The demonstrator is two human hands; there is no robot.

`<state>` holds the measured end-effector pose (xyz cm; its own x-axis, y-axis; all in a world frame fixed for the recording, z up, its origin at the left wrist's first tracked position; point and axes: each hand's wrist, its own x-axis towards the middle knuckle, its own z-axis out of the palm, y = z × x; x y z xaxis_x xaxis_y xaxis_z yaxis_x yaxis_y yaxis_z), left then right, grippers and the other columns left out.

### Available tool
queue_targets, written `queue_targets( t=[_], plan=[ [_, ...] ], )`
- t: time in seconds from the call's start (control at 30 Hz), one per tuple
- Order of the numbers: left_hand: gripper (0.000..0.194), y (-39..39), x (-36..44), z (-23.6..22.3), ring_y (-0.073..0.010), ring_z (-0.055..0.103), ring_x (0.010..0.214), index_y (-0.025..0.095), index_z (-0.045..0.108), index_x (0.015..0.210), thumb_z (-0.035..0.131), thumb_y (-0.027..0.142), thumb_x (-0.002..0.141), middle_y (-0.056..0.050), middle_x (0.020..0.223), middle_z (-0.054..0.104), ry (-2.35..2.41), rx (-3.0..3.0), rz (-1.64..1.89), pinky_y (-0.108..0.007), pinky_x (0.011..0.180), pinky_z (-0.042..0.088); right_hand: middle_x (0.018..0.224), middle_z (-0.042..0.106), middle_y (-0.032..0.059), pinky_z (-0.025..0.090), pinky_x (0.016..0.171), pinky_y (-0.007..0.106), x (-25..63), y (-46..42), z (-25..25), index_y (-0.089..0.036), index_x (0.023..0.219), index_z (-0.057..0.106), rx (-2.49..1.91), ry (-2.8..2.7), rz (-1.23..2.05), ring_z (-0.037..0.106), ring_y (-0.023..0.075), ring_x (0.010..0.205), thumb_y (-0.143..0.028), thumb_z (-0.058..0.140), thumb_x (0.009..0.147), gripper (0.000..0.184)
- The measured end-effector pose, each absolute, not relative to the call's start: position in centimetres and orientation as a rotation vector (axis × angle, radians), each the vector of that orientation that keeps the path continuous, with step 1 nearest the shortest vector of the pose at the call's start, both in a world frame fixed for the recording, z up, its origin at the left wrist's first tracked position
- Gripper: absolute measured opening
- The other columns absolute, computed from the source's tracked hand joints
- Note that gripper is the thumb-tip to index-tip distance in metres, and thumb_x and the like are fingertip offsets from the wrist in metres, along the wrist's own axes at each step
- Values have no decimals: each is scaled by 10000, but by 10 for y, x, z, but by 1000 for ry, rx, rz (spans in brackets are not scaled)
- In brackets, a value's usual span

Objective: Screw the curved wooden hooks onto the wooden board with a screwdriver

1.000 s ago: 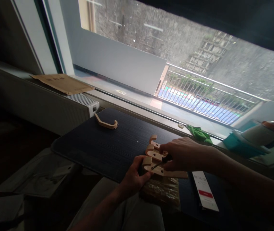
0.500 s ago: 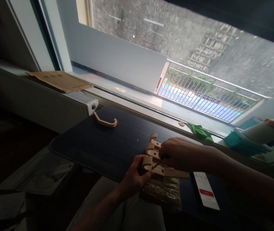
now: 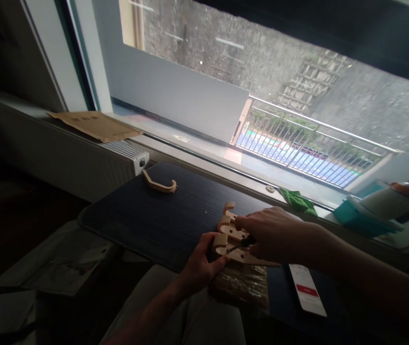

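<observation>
My left hand (image 3: 204,258) grips the curled end of the nearest wooden hook (image 3: 221,241), thumb in front and fingers behind. My right hand (image 3: 271,232) is closed on the dark handle of a screwdriver (image 3: 238,247). The screwdriver's thin shaft slants down to a hole near the hook's curl. Two more wooden hooks, the middle one (image 3: 225,224) and the far one (image 3: 229,207), lie alongside, partly covered by my right hand. Beneath the near hook sits a block wrapped in shiny clear film (image 3: 242,285).
A separate wooden hook (image 3: 159,184) lies on the dark table (image 3: 136,220). To the right is a phone (image 3: 308,290) with its screen lit. A green cloth (image 3: 298,200) and a teal container (image 3: 355,215) are on the windowsill; a brown envelope (image 3: 96,125) rests above the radiator (image 3: 123,155).
My right hand has turned about the screwdriver, showing more of its dark handle. The tip stays at the same hole and my left hand keeps its hold. The view has shifted slightly.
</observation>
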<state>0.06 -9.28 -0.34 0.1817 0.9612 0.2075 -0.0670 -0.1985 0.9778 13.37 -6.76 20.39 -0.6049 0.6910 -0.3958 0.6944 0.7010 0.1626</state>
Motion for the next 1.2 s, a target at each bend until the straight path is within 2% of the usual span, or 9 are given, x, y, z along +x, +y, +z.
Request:
queue_targets(
  t=[0.1,0.33,0.53,0.7,0.8,0.9,1.0,1.1,1.2],
  plan=[
    [324,-93,0,0,-207,531,949,194,515,1030,642,205,731,-33,995,559,932,1407,1237,-292,828,423,823,650,23,290,535,255,127,-68,207,-208,891,619,977,2492,-12,590,166,698,-113,568,724,199],
    [326,-93,0,0,-207,522,952,193,510,1038,631,206,736,-31,975,556,922,1410,1228,-304,847,412,776,626,6,325,596,248,131,-56,201,-189,774,630,898,2565,-125,554,128,694,-169,545,774,87],
    [328,-92,0,-3,-208,528,954,199,511,1036,635,204,732,-24,967,555,930,1401,1227,-299,833,419,621,551,-11,306,528,230,140,-45,197,-165,695,623,1004,2555,-289,420,82,520,-248,474,798,200],
    [345,-91,1,-4,-207,529,951,195,507,1048,634,184,728,-25,964,558,940,1392,1230,-302,833,420,563,526,-15,272,459,227,142,-35,189,-158,663,630,1237,2377,-424,388,74,475,-386,482,801,305],
    [356,-91,2,-6,-205,533,944,195,501,1061,628,177,730,-26,968,557,936,1389,1237,-303,829,425,587,542,-2,273,458,234,146,-34,185,-157,683,643,1335,2314,-450,406,83,484,-452,456,814,373],
    [362,-91,2,-7,-202,536,931,191,502,1063,632,175,725,-28,967,557,926,1395,1238,-302,820,432,701,606,16,289,501,249,149,-42,190,-195,831,671,1297,2359,-330,500,121,576,-505,494,785,359],
    [357,-91,1,-7,-200,540,924,194,502,1061,633,179,729,-28,971,556,926,1394,1237,-296,811,438,817,643,24,278,536,264,144,-55,198,-232,933,644,1175,2430,-123,568,171,700,-336,586,733,233],
    [347,-92,1,-5,-198,539,922,200,506,1057,634,185,735,-24,972,556,927,1392,1231,-287,804,437,826,643,17,255,520,264,135,-63,204,-224,840,641,1064,2470,-40,584,161,699,-165,532,751,153],
    [345,-91,0,-4,-196,533,919,199,510,1052,639,186,732,-22,969,555,926,1392,1223,-285,806,432,795,635,10,253,511,257,129,-62,205,-206,752,634,1015,2480,-33,576,140,675,-134,509,774,146]
  ],
)
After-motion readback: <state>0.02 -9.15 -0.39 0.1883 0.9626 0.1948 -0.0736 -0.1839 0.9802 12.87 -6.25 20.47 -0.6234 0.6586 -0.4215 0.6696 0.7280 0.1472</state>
